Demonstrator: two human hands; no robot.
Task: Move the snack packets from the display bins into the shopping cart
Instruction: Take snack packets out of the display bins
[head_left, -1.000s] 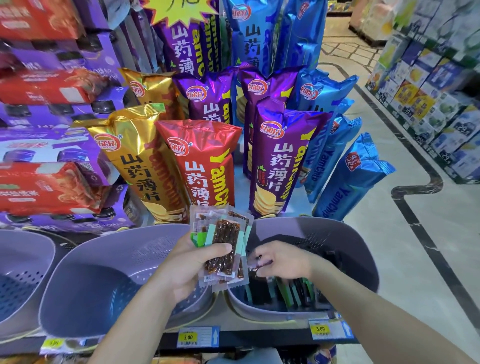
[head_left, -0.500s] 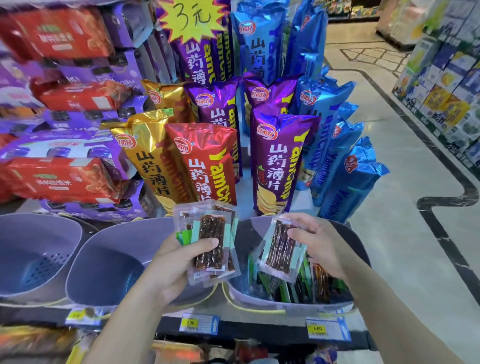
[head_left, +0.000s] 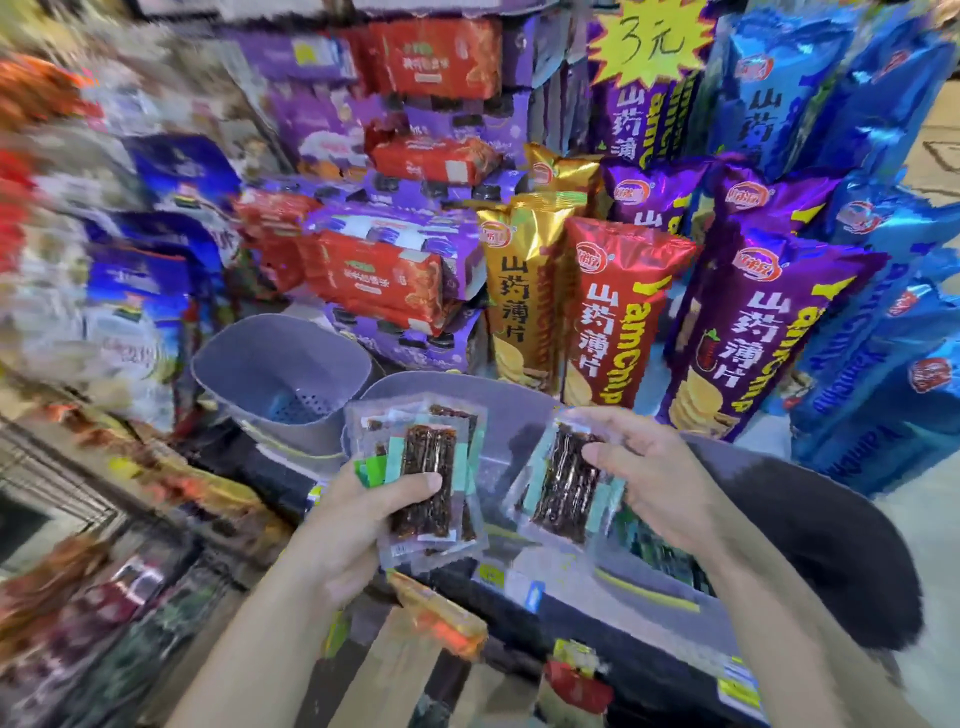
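1. Head view, lower centre: your left hand (head_left: 358, 525) grips a stack of snack packets (head_left: 426, 483), with the thumb pressed across the front and the fingers curled behind.
2. Just to the right, your right hand (head_left: 649, 483) pinches a single snack packet (head_left: 563, 483). The thumb is on its face and the fingers are behind it. The two handfuls are near each other but apart.
3. Both handfuls hang over the grey middle bin (head_left: 415, 387). A second grey bin (head_left: 280, 364) stands at centre left, its perforated bottom showing.
4. At lower right a third bin (head_left: 810, 519) looks dark. More packets (head_left: 660, 551) lie inside it, under your right wrist.
5. The bins sit on a shelf edge with a price tag (head_left: 509, 579) along its front.
6. Behind the bins stand tall chip bags: gold (head_left: 519, 291), red (head_left: 613, 322) and purple (head_left: 753, 338), with blue ones (head_left: 883, 364) filling the right side.
7. A yellow star sign (head_left: 649, 41) sits at top centre.
8. Red and purple boxed goods (head_left: 384, 275) are stacked at centre left, and the far left is too blurred to read.
9. Pale floor (head_left: 930, 545) shows at the right edge.
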